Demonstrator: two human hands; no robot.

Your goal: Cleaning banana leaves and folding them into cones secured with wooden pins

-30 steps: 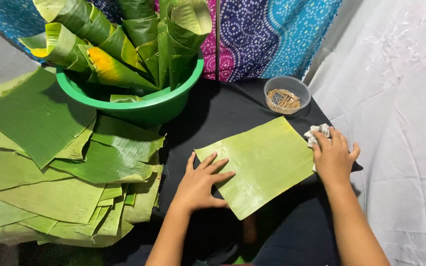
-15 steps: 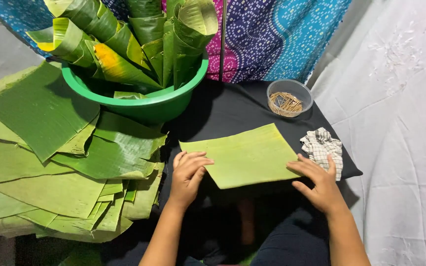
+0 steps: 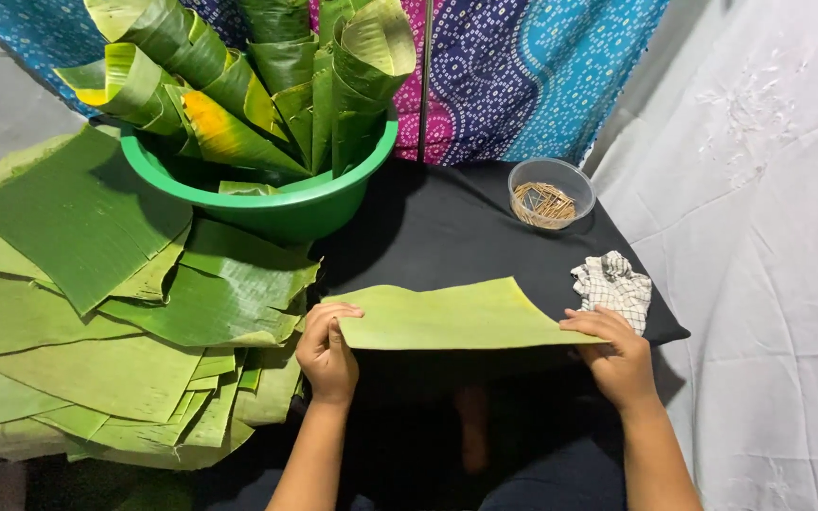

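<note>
A pale green banana leaf sheet point(image 3: 447, 317) is lifted off the black cloth point(image 3: 447, 232), nearly edge-on to the camera. My left hand point(image 3: 327, 352) pinches its left corner. At the right edge, my right hand point(image 3: 617, 355) grips the sheet's near corner. A crumpled checked rag point(image 3: 613, 287) lies just beyond my right hand, not touched.
A green plastic basin point(image 3: 281, 203) full of rolled leaf cones point(image 3: 267, 76) stands at the back left. A thick pile of cut leaf sheets point(image 3: 97, 312) spreads to the left. A small clear bowl of wooden picks point(image 3: 549, 194) sits at the back right. White fabric point(image 3: 769, 237) covers the right side.
My right hand left the rag and took the sheet's right corner. Both hands lifted the sheet off the cloth and tilted it toward edge-on.
</note>
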